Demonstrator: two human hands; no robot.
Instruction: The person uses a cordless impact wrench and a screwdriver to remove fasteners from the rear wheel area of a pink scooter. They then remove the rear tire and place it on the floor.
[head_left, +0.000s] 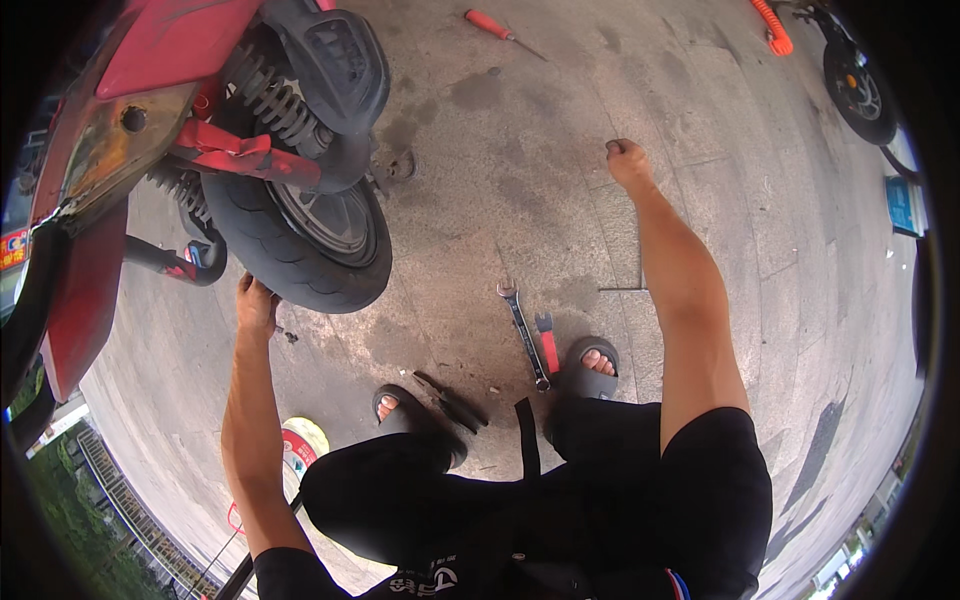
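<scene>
My left hand (257,303) is closed against the lower edge of a black scooter tyre (300,270), with some fingertips hidden by the rubber. The tyre sits on a grey wheel rim (340,225) under a red scooter body (165,45). Off to the right, away from the scooter, my right hand (630,165) is held in a fist above the pavement. A small dark bit shows at its fingers, too small to name. Between my feet and the wheel lie a combination wrench (521,333) and a flat tool with a red handle (548,350).
Black pliers (450,402) lie by my left foot. A red-handled screwdriver (490,25) is on the ground far ahead. What looks like a thin T-shaped rod (625,290) lies beside my right forearm. A tub (303,443) stands near my left knee; another wheel (858,92) is at far right.
</scene>
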